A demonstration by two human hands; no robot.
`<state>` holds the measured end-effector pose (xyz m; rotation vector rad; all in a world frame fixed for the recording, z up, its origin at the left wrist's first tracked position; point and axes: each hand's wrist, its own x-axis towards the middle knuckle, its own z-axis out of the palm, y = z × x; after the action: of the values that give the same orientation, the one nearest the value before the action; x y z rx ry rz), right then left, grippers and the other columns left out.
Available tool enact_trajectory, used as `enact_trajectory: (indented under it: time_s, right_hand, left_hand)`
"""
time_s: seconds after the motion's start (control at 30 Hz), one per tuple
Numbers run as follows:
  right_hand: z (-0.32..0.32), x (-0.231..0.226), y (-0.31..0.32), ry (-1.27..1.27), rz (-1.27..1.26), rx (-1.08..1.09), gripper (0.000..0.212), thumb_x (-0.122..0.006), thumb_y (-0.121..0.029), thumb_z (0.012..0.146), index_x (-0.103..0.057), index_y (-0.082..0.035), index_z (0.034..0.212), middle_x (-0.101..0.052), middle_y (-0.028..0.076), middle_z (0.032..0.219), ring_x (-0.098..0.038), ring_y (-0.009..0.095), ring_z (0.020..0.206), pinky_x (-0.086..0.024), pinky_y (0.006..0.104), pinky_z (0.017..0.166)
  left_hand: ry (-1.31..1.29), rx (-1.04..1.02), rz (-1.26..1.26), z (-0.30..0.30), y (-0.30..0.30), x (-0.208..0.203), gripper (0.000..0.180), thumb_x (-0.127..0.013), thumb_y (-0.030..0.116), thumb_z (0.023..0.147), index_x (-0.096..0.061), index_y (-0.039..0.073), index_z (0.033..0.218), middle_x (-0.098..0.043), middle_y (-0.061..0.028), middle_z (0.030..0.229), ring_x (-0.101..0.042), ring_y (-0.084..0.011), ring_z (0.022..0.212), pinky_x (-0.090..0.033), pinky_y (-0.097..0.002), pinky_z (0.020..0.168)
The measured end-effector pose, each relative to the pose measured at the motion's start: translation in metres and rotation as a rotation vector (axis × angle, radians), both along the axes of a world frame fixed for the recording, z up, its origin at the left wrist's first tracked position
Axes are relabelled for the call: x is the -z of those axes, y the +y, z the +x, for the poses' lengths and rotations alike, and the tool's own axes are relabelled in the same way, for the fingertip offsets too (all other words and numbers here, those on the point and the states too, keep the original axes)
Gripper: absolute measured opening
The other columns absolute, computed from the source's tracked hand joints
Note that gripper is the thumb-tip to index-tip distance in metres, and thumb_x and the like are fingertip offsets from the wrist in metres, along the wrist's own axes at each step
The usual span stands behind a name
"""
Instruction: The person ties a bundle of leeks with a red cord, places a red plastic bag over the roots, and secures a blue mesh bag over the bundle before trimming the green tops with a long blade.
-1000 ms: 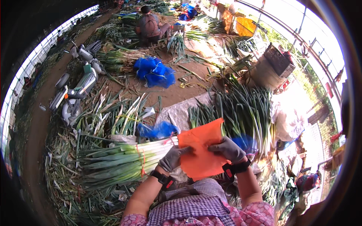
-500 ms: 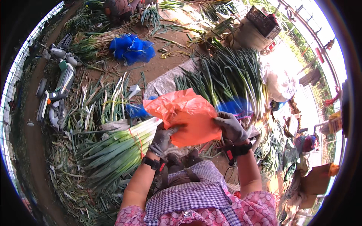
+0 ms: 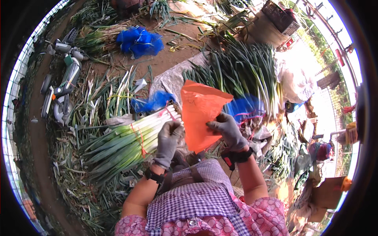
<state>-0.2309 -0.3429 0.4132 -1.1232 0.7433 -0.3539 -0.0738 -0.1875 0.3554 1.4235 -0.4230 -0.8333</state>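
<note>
An orange plastic bag (image 3: 201,112) is held up in front of me, between both grey-gloved hands. My right hand (image 3: 227,129) pinches its right edge. My left hand (image 3: 169,139) grips its lower left edge, right beside the white root ends of a big bundle of green onions (image 3: 126,143) tied with red bands. That bundle lies on the ground to my left, its leaves pointing left.
A blue net bag (image 3: 153,103) lies behind the bundle and another blue net bag (image 3: 139,39) farther back. Loose green onions (image 3: 240,70) lie on a grey sheet ahead. A motor scooter (image 3: 63,86) stands at the left; crates and boxes (image 3: 275,23) at the back right.
The view has tilted down toward my lap. The orange bag has been pulled more upright and folded narrower between my hands, and my left hand has dropped toward the bundle's root ends.
</note>
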Motion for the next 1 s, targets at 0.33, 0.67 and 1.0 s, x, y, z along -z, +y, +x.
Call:
enact_trajectory:
  time_s: [0.33,0.67,1.0]
  right_hand:
    - [-0.045,0.025,-0.011,0.154,-0.085,-0.02,0.014,-0.07,-0.01,0.081,-0.061,-0.004,0.089,-0.062,0.0,0.073,-0.056,0.007,0.063,-0.045,0.0213,0.059]
    - [-0.066,0.045,-0.044,0.279,0.02,0.092,0.021,-0.069,-0.016,0.081,-0.06,0.001,0.088,-0.063,0.005,0.075,-0.058,0.01,0.063,-0.046,0.0227,0.059]
    - [-0.017,0.099,-0.084,0.736,-0.786,-0.108,0.045,-0.073,-0.029,0.076,-0.062,0.0,0.108,-0.066,0.018,0.103,-0.063,0.033,0.094,-0.049,0.0388,0.081]
  left_hand:
    - [0.346,0.095,0.089,-0.017,-0.016,-0.005,0.023,-0.063,0.027,0.089,-0.059,0.005,0.091,-0.06,-0.0011,0.072,-0.057,-0.0104,0.053,-0.048,-0.0238,0.049]
    - [0.58,0.084,0.061,0.008,0.004,0.052,0.021,-0.062,0.025,0.089,-0.058,0.005,0.091,-0.063,-0.0052,0.085,-0.062,-0.0157,0.075,-0.053,-0.0303,0.069]
    - [1.154,0.218,0.108,0.027,0.007,0.139,0.039,-0.047,0.023,0.096,-0.049,0.0,0.127,-0.059,-0.0136,0.121,-0.061,-0.0259,0.106,-0.051,-0.0416,0.091]
